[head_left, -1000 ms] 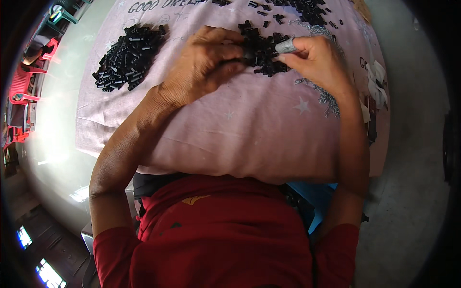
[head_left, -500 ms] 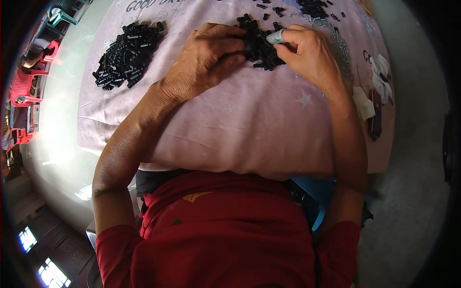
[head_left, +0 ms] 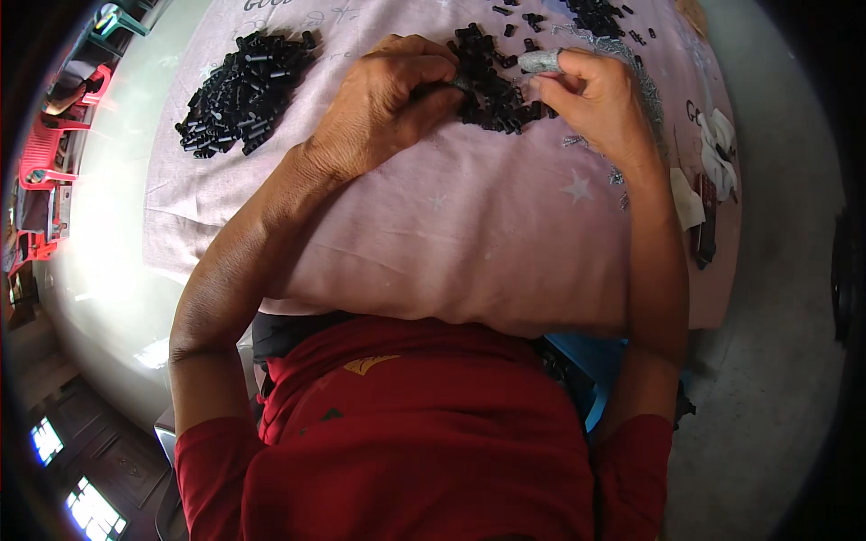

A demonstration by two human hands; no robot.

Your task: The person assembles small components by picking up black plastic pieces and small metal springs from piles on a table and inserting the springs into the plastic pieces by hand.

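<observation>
My left hand [head_left: 397, 101] is closed, its fingers curled around a small black piece that shows only as a dark bit between them. It rests at the left side of a loose heap of small black tubular plastic pieces [head_left: 494, 86]. On the right side of that heap, my right hand [head_left: 603, 101] has thumb and forefinger brought close in a pinch. Grey wrapping [head_left: 541, 61] covers the forefinger's end. Whatever lies between those fingertips is too small to make out. Thin grey scraps [head_left: 648, 95] lie beside and behind this hand.
A larger pile of black pieces [head_left: 244, 90] lies at the left on the pink cloth [head_left: 433, 243]. More black pieces [head_left: 595, 16] are at the far right. Near the right edge are a white crumpled cloth [head_left: 717, 149], a paper scrap [head_left: 687, 200] and a dark-handled tool [head_left: 706, 221].
My right hand has drawn slightly right, away from the heap and my left hand. The left hand's fingers have curled in more tightly. More of the heap shows between the hands.
</observation>
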